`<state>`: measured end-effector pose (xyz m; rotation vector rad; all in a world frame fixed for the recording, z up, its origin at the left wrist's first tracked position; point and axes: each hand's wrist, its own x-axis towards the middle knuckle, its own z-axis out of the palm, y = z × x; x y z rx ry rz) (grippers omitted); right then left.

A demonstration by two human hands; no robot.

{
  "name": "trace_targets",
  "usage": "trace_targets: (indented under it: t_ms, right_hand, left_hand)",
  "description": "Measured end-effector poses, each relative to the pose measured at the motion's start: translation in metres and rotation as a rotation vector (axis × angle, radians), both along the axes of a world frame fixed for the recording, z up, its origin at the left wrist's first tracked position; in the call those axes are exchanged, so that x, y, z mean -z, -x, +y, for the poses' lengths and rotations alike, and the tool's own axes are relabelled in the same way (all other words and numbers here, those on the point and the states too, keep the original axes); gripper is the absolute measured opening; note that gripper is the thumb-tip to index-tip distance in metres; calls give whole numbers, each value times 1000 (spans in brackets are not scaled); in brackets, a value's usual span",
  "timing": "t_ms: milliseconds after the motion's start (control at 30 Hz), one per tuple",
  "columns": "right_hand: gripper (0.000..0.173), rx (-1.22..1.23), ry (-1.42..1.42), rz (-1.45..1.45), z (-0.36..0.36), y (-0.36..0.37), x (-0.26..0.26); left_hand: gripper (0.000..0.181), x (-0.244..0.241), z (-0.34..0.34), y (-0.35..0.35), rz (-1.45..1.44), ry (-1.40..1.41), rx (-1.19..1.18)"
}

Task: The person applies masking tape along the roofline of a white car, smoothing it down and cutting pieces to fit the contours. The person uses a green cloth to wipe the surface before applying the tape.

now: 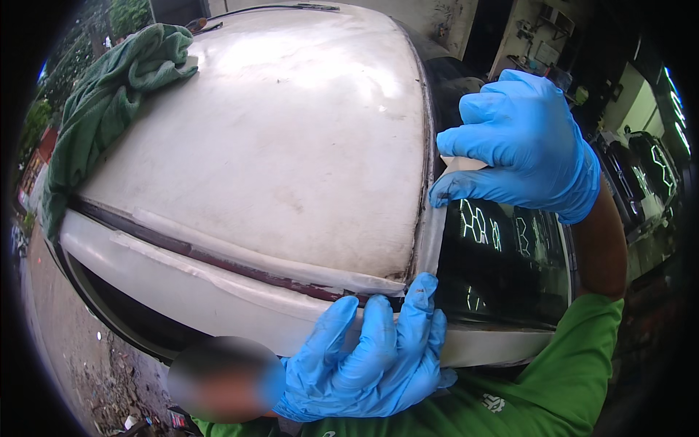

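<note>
A car roof (pixel 284 142) with worn white paint fills the middle. Pale masking tape (pixel 431 240) runs along its right edge, beside dark window glass (pixel 502 262). My right hand (pixel 513 145), in a blue glove, pinches a cream-coloured piece (pixel 464 163), apparently the tape roll, mostly hidden by the fingers. Its thumb rests on the strip. At the roof's near corner my gloved left hand (pixel 371 355) spreads its fingers, one fingertip touching the tape's lower end. More masking tape (pixel 262 267) lines the side channel (pixel 218 257), whose bare bottom shows dark red.
A green cloth (pixel 120 98) drapes over the roof's left end, a wiper arm (pixel 267 7) and an orange-brown handle (pixel 196 24) beyond it. Another vehicle (pixel 639 175) stands at the right under hexagonal lights. Littered ground (pixel 109 349) lies at lower left.
</note>
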<state>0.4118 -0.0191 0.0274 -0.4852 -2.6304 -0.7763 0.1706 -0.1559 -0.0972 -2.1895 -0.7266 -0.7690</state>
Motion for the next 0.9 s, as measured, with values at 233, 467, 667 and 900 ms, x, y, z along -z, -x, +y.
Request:
trace_targets:
  t_ms: [233,467,667,900]
  right_hand:
    - [49,43,-4,-10,-8,2,-10]
    - [51,47,-20,-38,-4,6,-9]
    - [50,50,-9,-42,-4,6,-6]
    - [50,60,10,-41,-5,3,-5]
  left_hand:
    - [59,-1,5,3,39,-64,11]
    - [54,-2,4,2,21,-76,-11]
    - [52,-1,4,2,11,-77,-32]
    - [56,-1,0,1,20,-33,-32]
